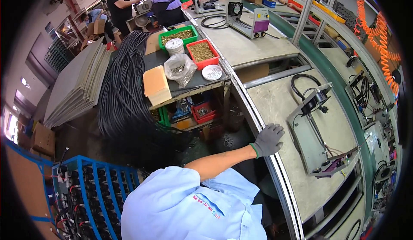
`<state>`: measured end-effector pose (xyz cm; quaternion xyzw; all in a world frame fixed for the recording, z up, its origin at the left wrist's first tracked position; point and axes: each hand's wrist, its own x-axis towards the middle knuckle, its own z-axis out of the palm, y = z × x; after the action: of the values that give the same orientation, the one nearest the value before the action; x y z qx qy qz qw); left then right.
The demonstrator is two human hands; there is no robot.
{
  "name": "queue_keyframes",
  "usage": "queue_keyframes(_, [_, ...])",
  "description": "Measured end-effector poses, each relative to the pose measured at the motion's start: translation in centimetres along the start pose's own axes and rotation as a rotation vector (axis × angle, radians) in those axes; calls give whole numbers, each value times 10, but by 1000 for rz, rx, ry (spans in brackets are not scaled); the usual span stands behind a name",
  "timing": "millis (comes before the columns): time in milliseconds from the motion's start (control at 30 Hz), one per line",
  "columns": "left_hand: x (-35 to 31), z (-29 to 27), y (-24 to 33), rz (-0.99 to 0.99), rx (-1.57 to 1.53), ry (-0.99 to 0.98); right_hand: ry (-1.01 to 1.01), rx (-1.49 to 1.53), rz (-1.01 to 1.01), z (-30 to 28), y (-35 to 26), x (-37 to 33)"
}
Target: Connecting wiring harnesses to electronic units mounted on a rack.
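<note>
My left hand (269,140), in a grey glove with a green cuff, rests at the metal edge rail (254,115) of the line. Its fingers are stretched out over the rim of a pale work board (275,94), with nothing held. To its right, on the same board, lies an open grey metal housing (307,143). This unit carries a black fan (313,102) at its far end, loose wires along its inside and a purple panel (333,167) at its near end. A black cable (297,83) loops beside the fan. My right hand does not show.
Farther up the line stands a similar unit (249,21). At left, a bench holds a green bin (195,36) and a red bin (216,59) of small brass-coloured parts, beside bundled black cables (122,76). A blue rack (99,192) stands at lower left. People work behind.
</note>
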<state>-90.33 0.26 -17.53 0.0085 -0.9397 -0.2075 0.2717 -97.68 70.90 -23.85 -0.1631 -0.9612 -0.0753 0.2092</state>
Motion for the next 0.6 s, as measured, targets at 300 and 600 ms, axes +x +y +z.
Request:
queue_keyframes(300, [12,20,-17,-138,-62,28,102,556,-208,-96,-220,-116])
queue_keyframes(600, [78,67,-64,181,377,-281,183,950,-213,-166,-352,-127])
